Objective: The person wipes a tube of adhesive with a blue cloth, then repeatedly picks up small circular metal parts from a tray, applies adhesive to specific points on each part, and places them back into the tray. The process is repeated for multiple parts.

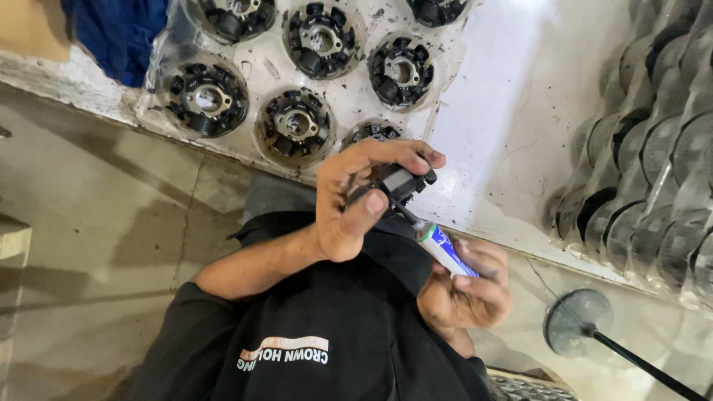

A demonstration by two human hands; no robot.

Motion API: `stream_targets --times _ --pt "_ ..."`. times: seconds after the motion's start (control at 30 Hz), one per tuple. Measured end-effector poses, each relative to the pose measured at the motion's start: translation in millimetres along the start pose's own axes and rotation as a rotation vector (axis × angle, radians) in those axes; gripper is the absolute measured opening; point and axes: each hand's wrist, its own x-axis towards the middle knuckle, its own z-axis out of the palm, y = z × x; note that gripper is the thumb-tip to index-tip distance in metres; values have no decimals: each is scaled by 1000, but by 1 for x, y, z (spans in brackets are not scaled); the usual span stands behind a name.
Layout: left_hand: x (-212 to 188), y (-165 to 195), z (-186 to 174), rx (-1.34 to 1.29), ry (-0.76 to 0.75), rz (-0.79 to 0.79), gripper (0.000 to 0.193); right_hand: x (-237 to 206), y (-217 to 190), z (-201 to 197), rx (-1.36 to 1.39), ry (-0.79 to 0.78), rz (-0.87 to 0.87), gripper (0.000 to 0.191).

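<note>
A small black part (397, 182) is gripped in the left hand (356, 197), just off the white table (512, 111) edge. A tube (444, 251) is grasped in the right hand (464, 289), its nozzle touching the part. Round stators (295, 125) lie on the table; bare floor (96, 223) is seen left.

We see soft even daylight, mild glare on the white worktop (512, 111), sharp centre, slight blur at the right edge.
</note>
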Motion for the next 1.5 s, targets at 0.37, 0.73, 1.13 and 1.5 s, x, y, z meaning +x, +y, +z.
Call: stream_targets --times 0.37,0.73,1.13,1.5 --pt "4 9 -4 208 -65 91 37 8 -7 4 -149 -59 -217 43" --pt "-3 -4 -4 63 -9 -16 37 10 -1 -1 -95 -64 -270 37" --pt "-7 -12 -8 -55 47 -24 34 4 5 -3 -47 -73 -250 37" --pt "-11 -22 2 -514 284 -137 44 3 -4 9 -100 101 -220 36"
